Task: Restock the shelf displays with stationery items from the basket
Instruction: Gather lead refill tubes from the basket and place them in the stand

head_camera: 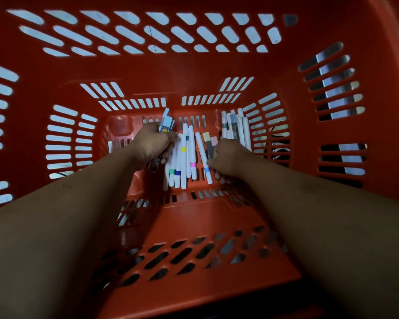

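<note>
Orange slotted basket [194,72] viewed from above; both bare forearms are reached down to its floor.

Left hand [153,143]: fingers curled tight round a bundle of slim packs [166,122]. Pale blue tops are seen above the fist, dark lower ends below it. The bundle is held approx. upright, at the left of the floor.

Right hand [230,157]: fingers curled downward at the right of centre. The thumb tip is seen against a white pen w/ blue band [204,155], which lies slanted. Whether that pen is actually gripped cannot be told; the fingertips are partly hidden.

Loose stock on the floor:
- Row of white pens [184,157] betw. the two hands, laid roughly parallel, w/ green, dark blue, yellow and pink bands.
- Two small packs [209,139], beige and pink tops, just beside the right hand.
- Second group of white pens [238,127] leaned in the far right corner against the wall.
</note>
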`<action>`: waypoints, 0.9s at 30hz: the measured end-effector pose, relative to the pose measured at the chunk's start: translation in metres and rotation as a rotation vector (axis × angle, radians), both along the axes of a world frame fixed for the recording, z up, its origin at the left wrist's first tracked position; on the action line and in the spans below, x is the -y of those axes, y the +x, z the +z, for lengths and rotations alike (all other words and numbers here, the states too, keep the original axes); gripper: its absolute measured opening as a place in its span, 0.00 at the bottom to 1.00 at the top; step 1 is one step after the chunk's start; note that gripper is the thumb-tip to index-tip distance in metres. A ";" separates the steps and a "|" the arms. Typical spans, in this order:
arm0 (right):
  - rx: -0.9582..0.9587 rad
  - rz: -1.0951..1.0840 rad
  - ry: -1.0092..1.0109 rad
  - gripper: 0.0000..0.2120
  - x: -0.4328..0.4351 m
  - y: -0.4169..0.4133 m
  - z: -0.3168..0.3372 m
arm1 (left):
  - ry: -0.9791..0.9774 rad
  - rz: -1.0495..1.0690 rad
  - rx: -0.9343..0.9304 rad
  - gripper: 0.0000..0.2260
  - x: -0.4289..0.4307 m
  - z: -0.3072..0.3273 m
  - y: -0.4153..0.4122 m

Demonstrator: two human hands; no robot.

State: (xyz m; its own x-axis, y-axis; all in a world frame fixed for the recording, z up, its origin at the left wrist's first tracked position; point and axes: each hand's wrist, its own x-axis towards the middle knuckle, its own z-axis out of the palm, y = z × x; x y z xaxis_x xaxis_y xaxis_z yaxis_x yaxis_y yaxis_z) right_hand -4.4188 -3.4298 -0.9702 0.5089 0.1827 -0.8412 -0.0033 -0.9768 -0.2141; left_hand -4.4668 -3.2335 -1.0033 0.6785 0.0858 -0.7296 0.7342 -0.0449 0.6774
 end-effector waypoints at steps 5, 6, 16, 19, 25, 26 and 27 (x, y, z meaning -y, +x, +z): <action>0.390 0.146 -0.123 0.19 -0.006 0.004 -0.004 | 0.002 -0.013 -0.006 0.06 0.000 0.000 0.000; 0.383 0.167 -0.130 0.18 -0.008 0.003 -0.007 | 0.003 -0.012 -0.006 0.06 0.000 0.000 0.001; 0.294 0.042 0.011 0.14 -0.011 0.001 -0.012 | -0.039 0.035 -0.007 0.09 0.003 0.004 0.007; 0.131 -0.260 0.240 0.17 -0.014 0.010 0.003 | -0.197 0.099 -0.047 0.11 0.008 0.009 0.011; -0.066 -0.569 0.453 0.17 -0.043 0.015 0.028 | -0.514 0.144 -0.078 0.18 0.023 0.026 0.022; -0.027 -0.549 0.434 0.18 -0.045 0.014 0.030 | -0.568 0.153 -0.081 0.22 0.022 0.026 0.022; 0.008 -0.538 0.421 0.18 -0.045 0.012 0.031 | -0.591 0.156 -0.082 0.25 0.021 0.026 0.022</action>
